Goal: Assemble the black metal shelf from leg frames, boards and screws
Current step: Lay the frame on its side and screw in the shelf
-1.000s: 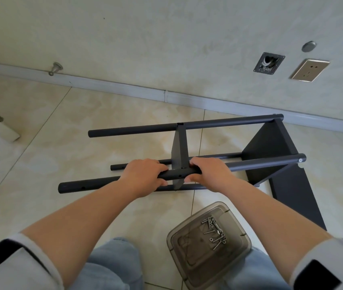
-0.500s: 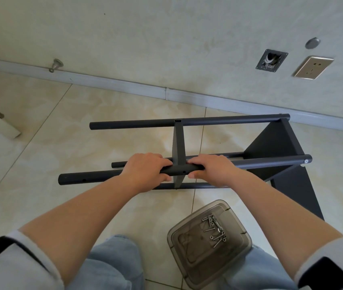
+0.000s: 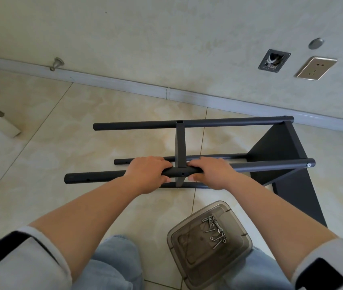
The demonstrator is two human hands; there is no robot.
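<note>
Head view: you kneel over the half-built black shelf (image 3: 187, 143), lying on its side on the tiled floor (image 3: 72, 143), with both hands wrapped round the near leg tube (image 3: 95, 178). Your left hand (image 3: 147, 174) grips it just left of the middle board (image 3: 180, 149); your right hand (image 3: 212, 172) grips it just right, fingers curled over the top and thumbs underneath. 1 screw hole (image 3: 182, 174) shows bare between your hands, right where the board's edge meets the tube.

Since 1 second ago your hands have kept the same hold, while the frame sits a touch squarer to you and the tube's right end has risen slightly. That suggests you are seating the tube's hole against the board, not yet fastening it.

The end board (image 3: 279, 147) at the right already joins the tubes; its bolt head appears fitted, though it is small in this view. The screws (image 3: 215, 232) wait in the grey plastic tray (image 3: 191, 254) by your right knee.
</note>
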